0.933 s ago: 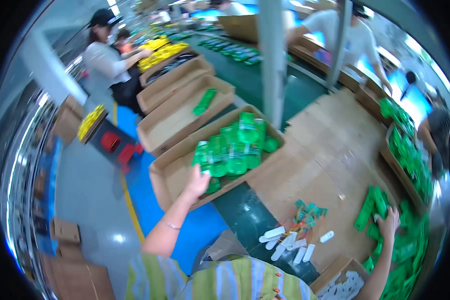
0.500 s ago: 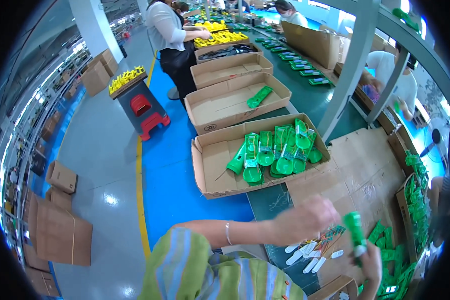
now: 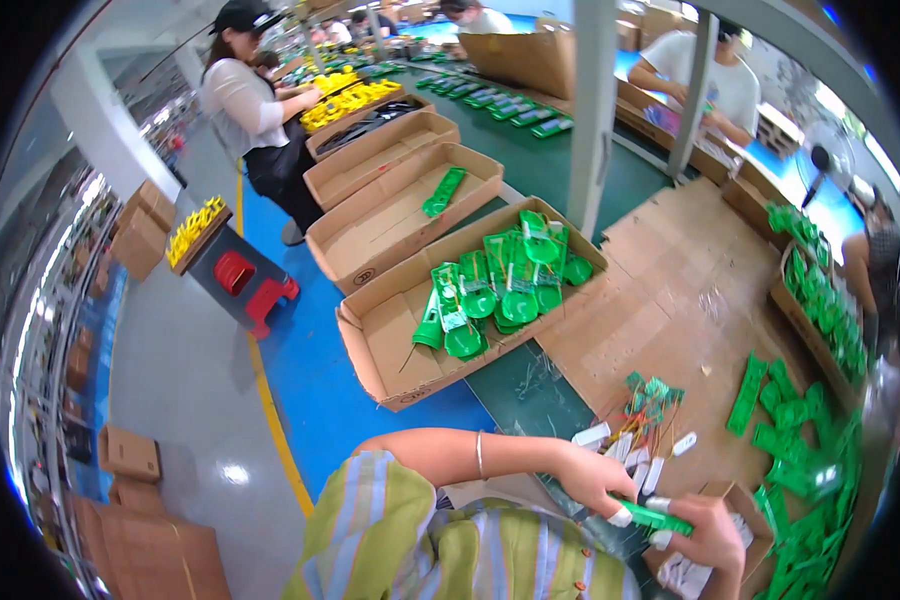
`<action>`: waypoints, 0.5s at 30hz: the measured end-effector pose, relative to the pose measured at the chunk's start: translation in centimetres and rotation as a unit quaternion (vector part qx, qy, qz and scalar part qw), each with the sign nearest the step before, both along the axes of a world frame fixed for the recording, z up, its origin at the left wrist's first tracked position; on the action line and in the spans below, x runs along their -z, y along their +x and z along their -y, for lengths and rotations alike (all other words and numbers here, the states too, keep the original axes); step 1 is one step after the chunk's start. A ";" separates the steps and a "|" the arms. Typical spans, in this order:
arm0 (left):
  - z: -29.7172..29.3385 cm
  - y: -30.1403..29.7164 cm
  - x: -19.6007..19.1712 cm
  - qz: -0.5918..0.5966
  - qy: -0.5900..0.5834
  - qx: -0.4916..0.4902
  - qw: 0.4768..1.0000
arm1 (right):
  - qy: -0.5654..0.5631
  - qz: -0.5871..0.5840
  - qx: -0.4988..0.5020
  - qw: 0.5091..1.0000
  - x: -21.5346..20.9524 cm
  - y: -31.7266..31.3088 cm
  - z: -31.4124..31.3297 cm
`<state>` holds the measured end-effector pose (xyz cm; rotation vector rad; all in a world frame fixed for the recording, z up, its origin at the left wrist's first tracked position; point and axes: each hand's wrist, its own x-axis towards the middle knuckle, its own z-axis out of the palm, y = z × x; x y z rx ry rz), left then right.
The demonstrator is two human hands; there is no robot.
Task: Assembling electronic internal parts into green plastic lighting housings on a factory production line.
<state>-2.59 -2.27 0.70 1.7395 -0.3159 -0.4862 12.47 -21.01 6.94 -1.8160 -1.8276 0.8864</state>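
Observation:
Close to my body, a green plastic housing (image 3: 656, 516) is held between my two hands. My left hand (image 3: 598, 483) pinches its left end, and my right hand (image 3: 708, 532) grips the right end. White coverings show on some fingertips. Just beyond my hands lies a loose pile of white flat pieces (image 3: 653, 476) with coloured wires and small green circuit boards (image 3: 652, 396). Under and beside my right hand stands a small cardboard box (image 3: 755, 508) with white pieces in it. Part of the housing is hidden by my fingers.
A cardboard box (image 3: 370, 362) of green housings stands ahead, with more boxes (image 3: 322, 232) behind. Green parts (image 3: 795, 420) heap at the right. A metal post (image 3: 592, 125) rises from the bench. Co-workers (image 3: 255, 110) stand or sit farther off.
My left hand has come down to the green housing, which my right hand held upright before. The housing now lies nearly level between both hands. The whole view has shifted.

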 end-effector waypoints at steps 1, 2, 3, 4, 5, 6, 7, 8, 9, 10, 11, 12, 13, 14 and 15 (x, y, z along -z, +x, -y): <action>0.1 0.1 0.4 -0.049 -0.049 0.020 0.997 | 0.010 0.009 0.014 1.000 -0.6 -0.4 -0.2; 0.2 0.5 0.0 -0.101 -0.100 0.059 0.988 | -0.003 0.026 0.019 0.999 0.0 0.4 0.5; 0.4 0.4 0.7 -0.117 -0.112 0.022 0.987 | 0.015 0.018 0.042 0.999 -0.7 0.8 0.3; 0.5 -0.2 1.1 -0.117 -0.127 -0.030 0.985 | 0.141 0.027 0.111 0.983 -0.1 0.9 0.3; 0.0 -0.8 0.9 -0.145 -0.160 -0.096 0.972 | 0.223 0.032 0.180 0.957 -0.1 1.8 0.4; -0.4 -1.5 1.2 -0.163 -0.180 -0.184 0.952 | 0.223 0.035 0.251 0.941 -0.7 2.8 1.4; -1.4 -1.4 1.2 -0.206 -0.220 -0.234 0.924 | 0.234 0.024 0.357 0.904 0.0 4.2 3.7; -1.7 -2.0 2.0 -0.156 -0.336 -0.317 0.873 | 0.205 0.064 0.423 0.881 -0.1 5.3 5.7; -1.9 -2.3 1.7 -0.126 -0.349 -0.364 0.854 | 0.174 0.087 0.488 0.851 1.0 6.0 7.7; -2.3 -3.1 2.2 -0.119 -0.315 -0.443 0.831 | 0.166 0.069 0.541 0.821 2.3 6.3 9.0; -3.2 -3.8 2.9 -0.098 -0.323 -0.443 0.831 | 0.167 0.142 0.534 0.817 4.6 7.0 11.0; -3.7 -4.2 3.5 -0.074 -0.331 -0.454 0.824 | 0.100 0.185 0.525 0.824 5.2 6.6 12.0; -3.5 -4.2 3.9 -0.068 -0.271 -0.488 0.827 | 0.097 0.173 0.516 0.833 6.3 6.1 12.3; -3.2 -3.8 3.9 -0.058 -0.210 -0.519 0.826 | 0.105 0.159 0.504 0.842 7.8 5.8 13.0; -3.0 -3.6 3.8 -0.064 -0.196 -0.518 0.830 | 0.091 0.163 0.518 0.835 7.9 5.0 12.1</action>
